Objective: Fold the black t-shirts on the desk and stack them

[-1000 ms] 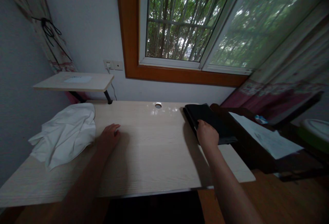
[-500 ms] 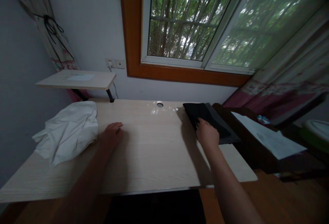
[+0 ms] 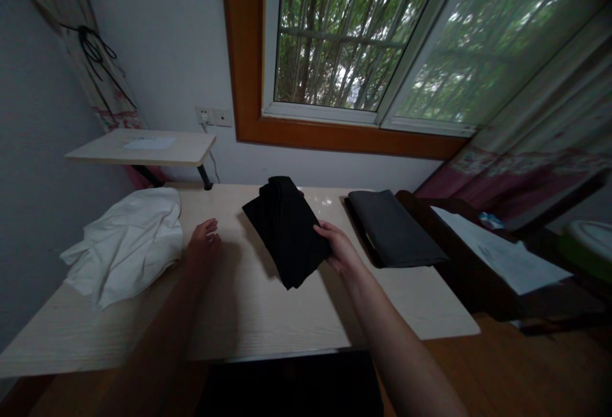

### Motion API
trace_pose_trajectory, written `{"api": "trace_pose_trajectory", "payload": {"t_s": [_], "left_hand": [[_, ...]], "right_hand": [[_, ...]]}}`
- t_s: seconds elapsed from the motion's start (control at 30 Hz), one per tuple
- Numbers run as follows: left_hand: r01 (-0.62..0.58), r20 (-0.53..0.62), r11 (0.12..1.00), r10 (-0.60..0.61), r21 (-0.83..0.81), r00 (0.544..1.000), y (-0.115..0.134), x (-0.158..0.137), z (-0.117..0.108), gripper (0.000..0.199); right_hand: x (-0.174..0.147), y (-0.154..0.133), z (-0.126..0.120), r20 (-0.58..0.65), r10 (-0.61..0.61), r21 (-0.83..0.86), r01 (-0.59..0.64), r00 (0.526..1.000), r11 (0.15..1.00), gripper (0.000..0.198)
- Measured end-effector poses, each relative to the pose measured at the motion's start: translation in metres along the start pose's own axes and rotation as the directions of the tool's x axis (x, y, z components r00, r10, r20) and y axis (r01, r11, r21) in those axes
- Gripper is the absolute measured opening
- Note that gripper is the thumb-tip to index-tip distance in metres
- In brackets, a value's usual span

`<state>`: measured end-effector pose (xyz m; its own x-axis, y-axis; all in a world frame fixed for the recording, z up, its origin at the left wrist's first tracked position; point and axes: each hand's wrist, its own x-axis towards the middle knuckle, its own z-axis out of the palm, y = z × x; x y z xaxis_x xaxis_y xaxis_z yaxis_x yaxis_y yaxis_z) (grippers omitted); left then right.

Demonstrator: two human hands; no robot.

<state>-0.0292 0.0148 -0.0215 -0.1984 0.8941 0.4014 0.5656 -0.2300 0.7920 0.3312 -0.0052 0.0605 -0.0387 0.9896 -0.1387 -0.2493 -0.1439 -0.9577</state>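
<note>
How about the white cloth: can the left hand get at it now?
Probably yes: the left hand looks empty beside the white cloth, with nothing visible between them.

The black cloth [image 3: 284, 232] at centre looks matt; the white cloth [image 3: 131, 245] at left, wrinkled; the wood-grain tabletop [image 3: 282, 324], smooth and faintly glossy.

The held fabric [image 3: 289, 232] is black, rumpled cloth [image 3: 129, 241] white — desk [image 3: 282, 328] pale, wood-grained.

The black cloth [image 3: 289, 232] partly hides the right hand [image 3: 337, 246]; at one o'clock, the top edge crops the window [image 3: 406, 47].
</note>
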Motion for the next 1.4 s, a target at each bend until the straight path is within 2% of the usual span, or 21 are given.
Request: {"api": "trace_pose_trajectory", "payload": {"t_s": [0.07, 0.13, 0.23, 0.33, 0.43, 0.57, 0.63, 0.73, 0.87, 0.97, 1.07, 1.17, 1.27, 1.4], "left_hand": [[-0.009, -0.030, 1.000, 0.009, 0.007, 0.999, 0.000, 0.001, 0.000, 0.045], [-0.024, -0.042, 0.999, 0.026, 0.040, 0.999, 0.000, 0.001, 0.001, 0.044], [-0.066, -0.017, 0.992, 0.069, 0.105, 0.997, 0.000, 0.002, 0.001, 0.041], [-0.165, 0.036, 0.971, 0.161, 0.171, 0.986, -0.001, 0.002, 0.000, 0.033], [-0.271, 0.138, 0.938, 0.245, 0.215, 0.960, -0.002, 0.001, 0.000, 0.026], [-0.412, 0.287, 0.889, 0.348, 0.201, 0.892, 0.003, -0.002, 0.005, 0.022], [-0.472, 0.343, 0.865, 0.396, 0.173, 0.852, 0.008, -0.004, 0.007, 0.022], [-0.523, 0.418, 0.838, 0.423, 0.157, 0.804, 0.016, -0.007, 0.009, 0.025], [-0.529, 0.441, 0.832, 0.418, 0.165, 0.795, 0.019, -0.009, 0.008, 0.027], [-0.520, 0.426, 0.838, 0.414, 0.166, 0.804, 0.018, -0.008, 0.006, 0.025], [-0.514, 0.432, 0.844, 0.411, 0.152, 0.803, 0.019, -0.008, 0.005, 0.022], [-0.499, 0.450, 0.855, 0.394, 0.139, 0.801, 0.025, -0.008, 0.003, 0.025], [-0.472, 0.456, 0.873, 0.374, 0.120, 0.807, 0.031, -0.010, 0.001, 0.032], [-0.434, 0.456, 0.897, 0.354, 0.080, 0.816, 0.032, -0.012, -0.001, 0.033]], "right_hand": [[0.006, 0.020, -0.003, -0.079, -0.002, -0.039, -0.001, 0.997, 0.999, 0.036], [0.011, 0.039, -0.011, -0.169, -0.049, -0.164, 0.021, 0.984, 0.986, 0.039], [0.013, 0.057, -0.028, -0.174, -0.208, -0.436, 0.114, 0.963, 0.893, 0.040], [0.005, 0.061, -0.038, -0.048, -0.382, -0.676, 0.252, 0.923, 0.693, 0.036], [-0.013, 0.060, -0.035, 0.098, -0.455, -0.823, 0.329, 0.885, 0.463, 0.030], [-0.039, 0.064, -0.015, 0.254, -0.461, -0.909, 0.373, 0.850, 0.187, 0.031], [-0.046, 0.067, -0.004, 0.332, -0.429, -0.907, 0.409, 0.840, 0.097, 0.036], [-0.048, 0.071, 0.009, 0.430, -0.341, -0.887, 0.461, 0.836, 0.010, 0.053], [-0.040, 0.070, 0.028, 0.508, -0.252, -0.856, 0.515, 0.824, -0.042, 0.084], [-0.035, 0.068, 0.048, 0.531, -0.273, -0.842, 0.536, 0.802, -0.065, 0.091], [-0.033, 0.071, 0.070, 0.561, -0.307, -0.818, 0.571, 0.769, -0.064, 0.087], [-0.030, 0.078, 0.085, 0.578, -0.307, -0.799, 0.601, 0.756, -0.022, 0.073], [-0.026, 0.082, 0.087, 0.571, -0.323, -0.786, 0.616, 0.754, 0.049, 0.062], [-0.027, 0.080, 0.079, 0.547, -0.351, -0.766, 0.624, 0.760, 0.156, 0.063]]}}
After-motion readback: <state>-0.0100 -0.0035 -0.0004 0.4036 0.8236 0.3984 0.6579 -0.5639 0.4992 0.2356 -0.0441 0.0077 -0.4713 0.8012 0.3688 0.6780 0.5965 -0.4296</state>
